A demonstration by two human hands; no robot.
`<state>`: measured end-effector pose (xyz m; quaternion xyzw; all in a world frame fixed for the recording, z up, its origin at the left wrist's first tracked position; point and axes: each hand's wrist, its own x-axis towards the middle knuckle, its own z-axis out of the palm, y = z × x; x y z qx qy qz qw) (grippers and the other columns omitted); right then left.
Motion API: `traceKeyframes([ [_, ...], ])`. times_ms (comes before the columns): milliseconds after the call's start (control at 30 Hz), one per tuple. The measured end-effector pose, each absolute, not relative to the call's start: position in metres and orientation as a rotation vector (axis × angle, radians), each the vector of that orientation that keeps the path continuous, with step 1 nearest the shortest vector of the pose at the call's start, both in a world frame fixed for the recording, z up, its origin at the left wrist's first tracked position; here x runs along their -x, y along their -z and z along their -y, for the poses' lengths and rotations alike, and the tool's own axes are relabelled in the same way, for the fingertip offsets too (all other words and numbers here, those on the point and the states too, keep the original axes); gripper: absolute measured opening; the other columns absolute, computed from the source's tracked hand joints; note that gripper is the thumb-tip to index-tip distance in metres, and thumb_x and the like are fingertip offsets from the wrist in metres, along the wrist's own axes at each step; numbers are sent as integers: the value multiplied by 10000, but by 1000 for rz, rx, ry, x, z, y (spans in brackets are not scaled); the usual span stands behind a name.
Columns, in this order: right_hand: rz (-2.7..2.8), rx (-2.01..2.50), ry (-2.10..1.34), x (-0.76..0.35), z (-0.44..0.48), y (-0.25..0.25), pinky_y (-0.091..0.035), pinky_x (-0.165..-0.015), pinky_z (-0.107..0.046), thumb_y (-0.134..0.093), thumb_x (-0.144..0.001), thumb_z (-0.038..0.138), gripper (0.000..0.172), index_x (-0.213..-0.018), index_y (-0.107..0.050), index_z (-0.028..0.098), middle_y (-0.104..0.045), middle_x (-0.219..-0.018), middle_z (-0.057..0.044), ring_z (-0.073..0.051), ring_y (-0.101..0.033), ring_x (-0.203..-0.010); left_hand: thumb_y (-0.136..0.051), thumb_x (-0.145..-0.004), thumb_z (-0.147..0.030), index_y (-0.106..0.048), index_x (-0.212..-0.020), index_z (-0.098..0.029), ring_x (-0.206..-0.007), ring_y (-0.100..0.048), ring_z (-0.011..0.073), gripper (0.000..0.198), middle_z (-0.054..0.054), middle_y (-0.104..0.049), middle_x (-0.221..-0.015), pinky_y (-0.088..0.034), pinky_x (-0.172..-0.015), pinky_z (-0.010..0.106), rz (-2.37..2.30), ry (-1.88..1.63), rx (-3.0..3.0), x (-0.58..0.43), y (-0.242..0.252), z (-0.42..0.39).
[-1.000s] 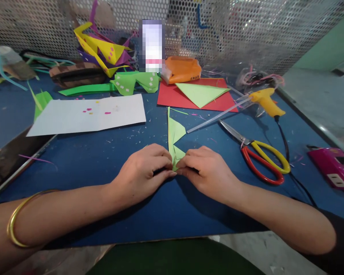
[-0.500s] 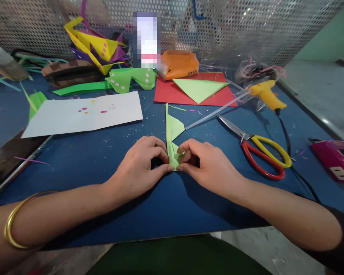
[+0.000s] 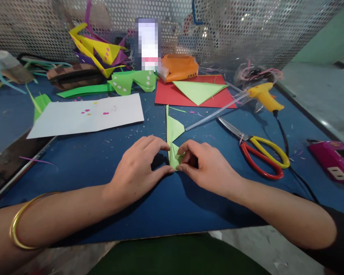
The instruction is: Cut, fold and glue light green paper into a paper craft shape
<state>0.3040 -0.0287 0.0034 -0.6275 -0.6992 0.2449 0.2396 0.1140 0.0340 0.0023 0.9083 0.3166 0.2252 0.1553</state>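
A light green paper cut-out (image 3: 174, 126), shaped like paper glasses with a folded strip along its left side, lies lengthwise before me on the blue table. My left hand (image 3: 141, 162) grips its near left edge, thumb at the bottom corner and fingers bent along the strip. From the other side, my right hand (image 3: 208, 162) pinches the near end between thumb and curled fingers. Part of that end is hidden by the fingers. The clear stick of a yellow glue gun (image 3: 263, 97) reaches almost to the cut-out. Scissors (image 3: 255, 149) with red and yellow handles rest right of my right hand.
A white sheet (image 3: 103, 118) with small paper bits lies left. Behind are finished-looking green paper glasses (image 3: 132, 82), a red sheet (image 3: 166, 93) under a folded green triangle (image 3: 199, 91), an orange pouch (image 3: 179, 67) and a blurred upright screen (image 3: 147, 44). A magenta power socket box (image 3: 332, 160) sits right.
My left hand's fingers have straightened a little and lifted slightly from the strip, while its thumb stays at the near corner. My right hand is almost unmoved. The view has shifted slightly.
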Motion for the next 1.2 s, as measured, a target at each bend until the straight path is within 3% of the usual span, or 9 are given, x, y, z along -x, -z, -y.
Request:
traceKeyframes([
  [133,1893,1718,-700,-303,29,-4,-386,-672,-300,-677,-769,133,196,-888,-542,213,-682,-723,31,-152,-610,-670,-719,-785,-379,-557,-1055,-159,-948,-596,230,384,84,-636,-1029,-494,-807,344,-845,-770,-2800,-110,-2,-35],
  [267,1888,1712,-717,-303,29,-5,-388,-673,-295,-679,-763,120,207,-870,-529,215,-679,-700,43,-146,-607,-662,-650,-856,-305,-613,-1035,-152,-922,-615,210,239,64,-686,-967,-489,-851,334,-576,-795,-3021,-108,-2,-36],
  [500,1883,1715,-724,-302,28,-6,-389,-697,-301,-674,-770,132,187,-867,-537,214,-677,-700,46,-142,-609,-660,-618,-880,-253,-679,-1009,-143,-870,-651,199,180,60,-733,-952,-514,-831,331,-348,-850,-3182,-105,-1,-36],
  [633,1880,1721,-724,-302,29,-6,-389,-700,-300,-672,-769,129,183,-862,-539,213,-673,-696,48,-138,-599,-655,-585,-903,-278,-690,-1021,-152,-894,-651,203,203,64,-733,-966,-517,-847,338,-348,-773,-3215,-105,2,-39],
  [967,1900,1727,-673,-303,29,-6,-394,-725,-312,-666,-779,141,173,-869,-537,214,-673,-712,44,-147,-590,-674,-522,-930,-307,-698,-1025,-154,-893,-641,262,252,93,-701,-919,-533,-717,390,-458,-547,-3271,-107,0,-36],
  [1200,1902,1699,-686,-303,30,-4,-392,-740,-319,-661,-792,144,173,-876,-528,216,-668,-711,45,-148,-595,-678,-492,-943,-297,-699,-1042,-160,-891,-638,261,267,105,-703,-929,-522,-735,399,-440,-526,-3293,-107,-3,-34],
])
